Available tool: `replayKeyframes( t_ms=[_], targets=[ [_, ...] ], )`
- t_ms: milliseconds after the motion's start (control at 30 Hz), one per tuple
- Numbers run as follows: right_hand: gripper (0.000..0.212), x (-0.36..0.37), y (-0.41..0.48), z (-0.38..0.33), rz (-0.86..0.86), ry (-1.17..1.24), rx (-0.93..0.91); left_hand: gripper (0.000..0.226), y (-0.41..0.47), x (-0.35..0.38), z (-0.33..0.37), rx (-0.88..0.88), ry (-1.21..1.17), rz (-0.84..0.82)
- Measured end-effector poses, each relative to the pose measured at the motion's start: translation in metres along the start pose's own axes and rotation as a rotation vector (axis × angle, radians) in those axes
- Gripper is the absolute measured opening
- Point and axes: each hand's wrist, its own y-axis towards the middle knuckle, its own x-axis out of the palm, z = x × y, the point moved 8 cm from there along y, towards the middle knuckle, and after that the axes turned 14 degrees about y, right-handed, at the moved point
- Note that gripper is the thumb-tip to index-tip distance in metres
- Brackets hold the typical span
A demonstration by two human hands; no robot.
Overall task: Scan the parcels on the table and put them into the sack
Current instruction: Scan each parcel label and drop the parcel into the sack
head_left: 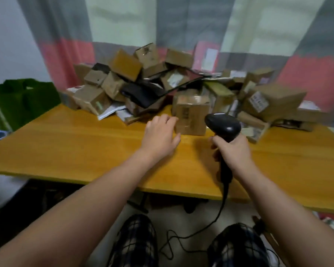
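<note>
left hand open, fingers spread and relaxed, fingertips at the left side of a small cardboard box; frame is blurred, can't tell if it's actually touching. right hand wrapped round the handle of a black scanner, head just right of that box, cable hanging off the table edge. the box sits at the front of the parcel pile along the far side. green sack at the table's far-left corner, well apart from both hands.

brown parcels heaped on table, green sack left
</note>
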Motion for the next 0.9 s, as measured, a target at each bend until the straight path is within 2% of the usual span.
replayKeyframes(
  t_ms=[200, 367, 433, 533, 600, 700, 800, 900],
  targets=[
    [0.009, -0.022, 0.027, 0.007, 0.033, 0.133, 0.1, 0.053, 0.084, 0.017, 0.033, 0.04, 0.005, 0.053],
    [0.009, -0.015, 0.036, 0.017, -0.007, 0.194, 0.179, 0.094, 0.119, 0.056, 0.03, 0.029, 0.082, -0.212],
    [0.009, -0.015, 0.038, 0.021, -0.02, 0.241, 0.202, 0.101, 0.122, 0.054, 0.024, 0.029, 0.091, -0.218],
    [0.007, -0.018, 0.037, 0.027, -0.031, 0.34, 0.231, 0.091, 0.105, 0.029, 0.014, 0.109, 0.073, -0.056],
    [0.012, -0.017, 0.035, 0.03, -0.052, 0.404, 0.246, 0.087, 0.075, 0.023, 0.005, 0.18, 0.008, -0.023],
    [0.01, -0.008, 0.032, 0.035, -0.086, 0.327, 0.255, 0.088, 0.028, 0.028, -0.01, 0.233, 0.009, -0.105],
    [0.009, 0.006, 0.03, 0.034, -0.089, 0.236, 0.246, 0.081, 0.002, 0.045, -0.021, 0.212, -0.038, -0.268],
    [0.007, 0.015, 0.03, 0.034, -0.104, 0.229, 0.256, 0.078, -0.008, 0.056, -0.031, 0.018, -0.258, -0.361]
  ],
)
